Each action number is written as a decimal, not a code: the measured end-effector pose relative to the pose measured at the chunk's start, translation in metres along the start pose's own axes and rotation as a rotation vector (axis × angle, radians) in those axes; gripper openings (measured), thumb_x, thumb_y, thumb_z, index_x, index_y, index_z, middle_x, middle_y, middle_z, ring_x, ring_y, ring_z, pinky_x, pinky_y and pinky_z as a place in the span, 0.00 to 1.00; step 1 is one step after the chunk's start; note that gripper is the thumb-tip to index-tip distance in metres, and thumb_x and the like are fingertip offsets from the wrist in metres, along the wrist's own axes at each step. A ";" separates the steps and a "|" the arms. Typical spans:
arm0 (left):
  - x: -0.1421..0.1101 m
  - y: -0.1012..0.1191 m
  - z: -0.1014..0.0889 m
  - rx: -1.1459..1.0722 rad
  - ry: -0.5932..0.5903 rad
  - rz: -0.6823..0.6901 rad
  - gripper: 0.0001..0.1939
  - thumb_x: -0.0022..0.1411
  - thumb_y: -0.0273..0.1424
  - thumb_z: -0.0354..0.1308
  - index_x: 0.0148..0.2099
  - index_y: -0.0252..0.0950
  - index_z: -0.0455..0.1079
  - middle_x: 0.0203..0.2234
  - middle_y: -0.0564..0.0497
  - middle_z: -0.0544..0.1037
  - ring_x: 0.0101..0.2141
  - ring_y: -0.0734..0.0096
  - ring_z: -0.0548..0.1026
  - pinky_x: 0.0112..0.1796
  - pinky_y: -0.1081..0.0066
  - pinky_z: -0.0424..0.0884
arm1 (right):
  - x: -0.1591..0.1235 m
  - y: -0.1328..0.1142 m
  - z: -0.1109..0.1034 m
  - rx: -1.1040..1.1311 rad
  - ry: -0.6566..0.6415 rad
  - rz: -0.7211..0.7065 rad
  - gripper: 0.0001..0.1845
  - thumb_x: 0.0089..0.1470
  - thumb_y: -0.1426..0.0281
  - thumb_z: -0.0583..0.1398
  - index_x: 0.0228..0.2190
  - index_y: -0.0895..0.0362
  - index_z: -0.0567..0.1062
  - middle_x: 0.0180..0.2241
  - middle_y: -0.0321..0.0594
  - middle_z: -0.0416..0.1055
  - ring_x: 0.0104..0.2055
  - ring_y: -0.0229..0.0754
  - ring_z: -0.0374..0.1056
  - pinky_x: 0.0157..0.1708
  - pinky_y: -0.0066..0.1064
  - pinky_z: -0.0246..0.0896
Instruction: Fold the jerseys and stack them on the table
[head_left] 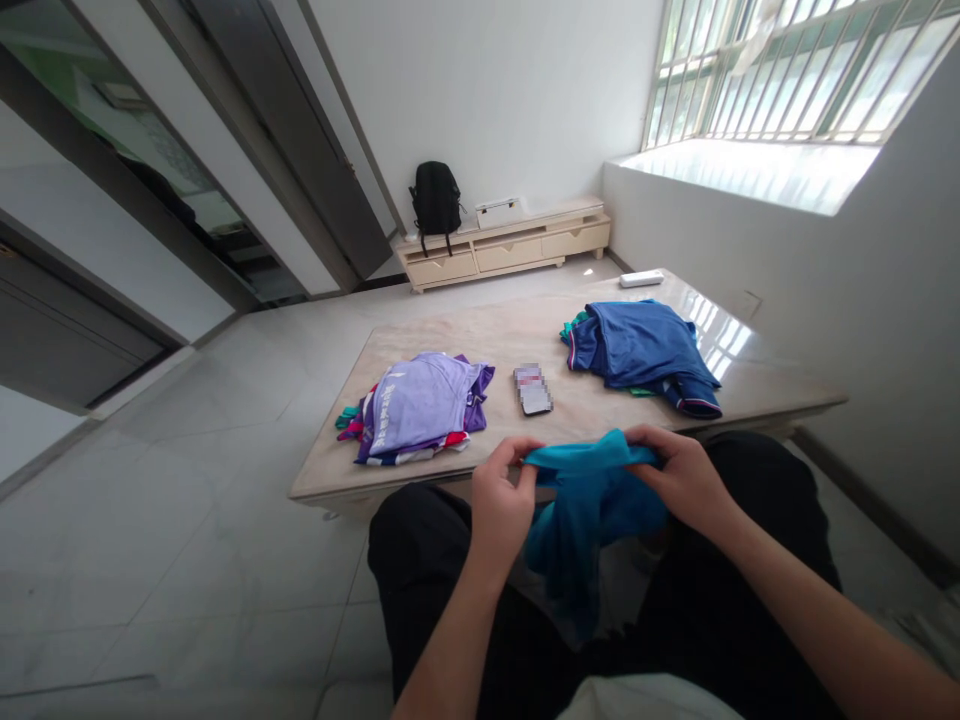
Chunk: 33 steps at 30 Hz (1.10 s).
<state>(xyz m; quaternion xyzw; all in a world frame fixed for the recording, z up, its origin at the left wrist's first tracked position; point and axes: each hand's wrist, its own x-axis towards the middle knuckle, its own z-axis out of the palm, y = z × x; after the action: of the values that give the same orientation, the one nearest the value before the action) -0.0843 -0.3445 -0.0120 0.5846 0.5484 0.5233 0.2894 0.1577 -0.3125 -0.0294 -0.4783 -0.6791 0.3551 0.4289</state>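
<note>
My left hand [501, 495] and my right hand [679, 475] both grip a bright blue garment [585, 510] by its upper edge, above my lap and just short of the table's near edge. The cloth hangs down between my knees in black trousers. On the marble-look low table [600, 410] lies a stack of folded clothes with a lilac shirt on top [420, 408] at the left, and a loose pile of dark blue clothes [641, 350] at the right. A phone [533, 389] lies between the two piles.
A white remote-like object [642, 279] sits at the table's far corner. A cream low cabinet [502, 245] stands against the back wall with a black backpack [436, 200] on it. A white ledge below a barred window runs along the right. Tiled floor lies to the left.
</note>
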 end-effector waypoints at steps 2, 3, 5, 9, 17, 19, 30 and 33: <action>0.006 0.005 -0.003 -0.034 -0.029 -0.004 0.08 0.62 0.25 0.59 0.41 0.37 0.78 0.33 0.50 0.83 0.35 0.67 0.81 0.38 0.72 0.75 | 0.007 -0.010 -0.009 -0.061 0.003 -0.077 0.10 0.52 0.71 0.62 0.38 0.56 0.80 0.36 0.38 0.80 0.40 0.46 0.75 0.43 0.34 0.67; 0.008 0.007 -0.003 -0.074 -0.038 -0.020 0.07 0.63 0.25 0.59 0.41 0.36 0.78 0.33 0.50 0.83 0.35 0.68 0.81 0.37 0.73 0.75 | 0.010 -0.016 -0.011 -0.089 -0.003 -0.105 0.12 0.52 0.71 0.62 0.40 0.56 0.80 0.37 0.38 0.80 0.41 0.46 0.75 0.43 0.34 0.67; 0.010 0.013 0.002 -0.165 -0.055 -0.065 0.06 0.64 0.29 0.60 0.42 0.35 0.77 0.33 0.50 0.82 0.32 0.70 0.79 0.31 0.77 0.73 | 0.014 -0.027 -0.013 -0.140 -0.035 -0.147 0.18 0.52 0.70 0.64 0.46 0.56 0.78 0.41 0.39 0.80 0.43 0.47 0.75 0.44 0.33 0.67; 0.009 0.024 0.015 -0.208 -0.092 -0.081 0.09 0.66 0.35 0.61 0.44 0.35 0.76 0.31 0.51 0.80 0.27 0.75 0.75 0.26 0.80 0.68 | 0.017 -0.044 -0.008 -0.167 -0.113 -0.210 0.15 0.50 0.74 0.63 0.42 0.56 0.80 0.36 0.36 0.80 0.38 0.42 0.74 0.37 0.29 0.64; -0.020 -0.017 0.038 -0.427 -0.137 0.008 0.33 0.61 0.51 0.66 0.60 0.37 0.66 0.51 0.41 0.77 0.46 0.62 0.77 0.46 0.66 0.76 | 0.031 -0.069 -0.019 -0.151 0.092 -0.215 0.10 0.52 0.72 0.60 0.35 0.59 0.81 0.29 0.33 0.77 0.32 0.39 0.70 0.33 0.26 0.62; -0.032 -0.033 0.051 -0.314 -0.194 0.001 0.37 0.57 0.45 0.72 0.63 0.39 0.64 0.53 0.41 0.75 0.49 0.60 0.76 0.50 0.61 0.74 | 0.033 -0.074 -0.023 -0.139 0.103 -0.226 0.11 0.52 0.73 0.60 0.36 0.60 0.82 0.28 0.33 0.76 0.32 0.39 0.70 0.33 0.26 0.62; -0.006 -0.031 0.054 -0.232 -0.328 -0.130 0.20 0.56 0.42 0.72 0.45 0.34 0.74 0.39 0.46 0.79 0.43 0.60 0.78 0.45 0.66 0.74 | 0.037 -0.081 -0.047 -0.004 -0.082 -0.189 0.07 0.51 0.67 0.64 0.32 0.55 0.83 0.31 0.36 0.80 0.33 0.44 0.74 0.32 0.29 0.67; -0.003 -0.027 0.045 -0.250 -0.298 -0.080 0.15 0.62 0.41 0.67 0.39 0.35 0.72 0.32 0.51 0.77 0.35 0.69 0.76 0.39 0.72 0.72 | 0.040 -0.076 -0.062 -0.039 -0.039 -0.185 0.07 0.51 0.68 0.64 0.33 0.54 0.82 0.30 0.35 0.79 0.32 0.42 0.73 0.30 0.29 0.64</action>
<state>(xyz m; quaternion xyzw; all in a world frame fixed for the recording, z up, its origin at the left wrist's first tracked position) -0.0514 -0.3301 -0.0505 0.5928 0.4528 0.4832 0.4583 0.1813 -0.2915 0.0714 -0.4147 -0.7354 0.3103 0.4370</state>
